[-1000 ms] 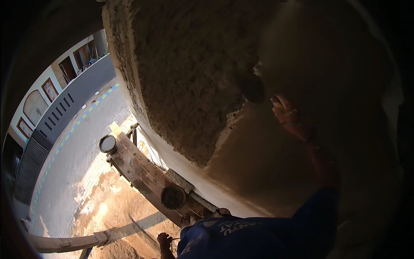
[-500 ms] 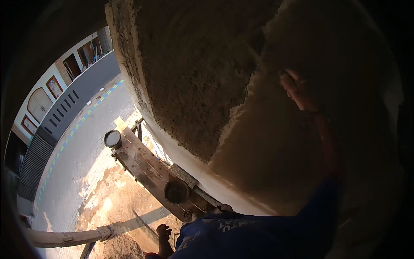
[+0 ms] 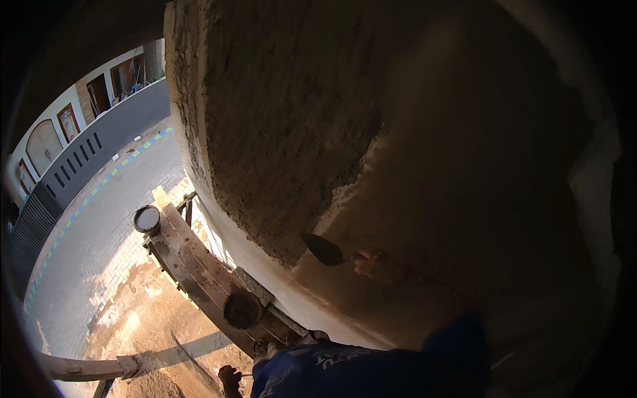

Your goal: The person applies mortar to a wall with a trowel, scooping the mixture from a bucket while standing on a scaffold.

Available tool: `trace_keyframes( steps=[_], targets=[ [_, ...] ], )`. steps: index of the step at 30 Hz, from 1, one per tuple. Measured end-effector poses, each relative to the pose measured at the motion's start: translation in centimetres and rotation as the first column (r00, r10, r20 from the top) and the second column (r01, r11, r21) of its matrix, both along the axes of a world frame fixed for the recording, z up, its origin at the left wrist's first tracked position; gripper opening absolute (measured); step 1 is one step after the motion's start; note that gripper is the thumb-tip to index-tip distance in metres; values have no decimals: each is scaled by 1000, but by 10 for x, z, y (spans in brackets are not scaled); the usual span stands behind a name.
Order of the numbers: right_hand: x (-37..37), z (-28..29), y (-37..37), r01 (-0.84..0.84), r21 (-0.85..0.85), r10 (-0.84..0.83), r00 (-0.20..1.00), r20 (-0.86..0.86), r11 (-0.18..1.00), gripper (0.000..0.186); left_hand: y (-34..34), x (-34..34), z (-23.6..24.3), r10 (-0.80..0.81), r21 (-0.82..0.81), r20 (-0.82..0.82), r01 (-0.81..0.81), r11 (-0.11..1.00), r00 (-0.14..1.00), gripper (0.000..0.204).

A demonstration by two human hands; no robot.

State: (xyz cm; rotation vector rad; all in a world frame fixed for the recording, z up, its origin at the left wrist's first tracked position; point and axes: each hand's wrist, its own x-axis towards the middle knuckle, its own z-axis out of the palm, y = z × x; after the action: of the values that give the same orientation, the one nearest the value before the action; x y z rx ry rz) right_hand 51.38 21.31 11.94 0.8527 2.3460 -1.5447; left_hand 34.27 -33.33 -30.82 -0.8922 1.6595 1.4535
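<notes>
My right hand (image 3: 379, 265) grips a pointed trowel (image 3: 323, 249) in the dim light. Its dark blade lies against or just off the wall, near the lower tip of the rough, darker patch (image 3: 285, 152); whether it touches, I cannot make out. Smoother plaster (image 3: 424, 219) spreads to the right of a ragged, paler edge. Low down beside my blue shirt hangs my left hand (image 3: 229, 378), its fingers loosely bent and apart, with nothing visible in it.
Below me runs a plank platform (image 3: 192, 255). On it stand a dark bucket (image 3: 243, 311) close to my feet and another bucket (image 3: 146, 219) with grey contents at the far end. A pole (image 3: 86, 366) crosses at lower left. Beyond are sandy ground, paving and a grey wall (image 3: 99, 139).
My right hand has come down and left across the wall, bringing the trowel blade into plain sight. The view has shifted, so the platform and buckets sit further left and lower.
</notes>
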Motion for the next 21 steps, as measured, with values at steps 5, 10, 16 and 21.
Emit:
trace_keyframes(
  steps=[5,10,16,21],
  targets=[
    [71,-161,-35,-451,554,456,879,140,700,39,24,1,12,-79,2,44,79,997,996,7],
    [51,-157,-32,-91,283,95,996,1,955,39,-16,2,-2,-18,15,41,18,1000,999,26],
    [83,-275,26,46,12,-48,981,186,999,28,-18,-30,15,44,-81,52,-40,996,998,19],
    [239,-366,90,-401,692,459,881,112,600,23,80,-44,6,-30,108,7,29,994,1000,13]
  ],
)
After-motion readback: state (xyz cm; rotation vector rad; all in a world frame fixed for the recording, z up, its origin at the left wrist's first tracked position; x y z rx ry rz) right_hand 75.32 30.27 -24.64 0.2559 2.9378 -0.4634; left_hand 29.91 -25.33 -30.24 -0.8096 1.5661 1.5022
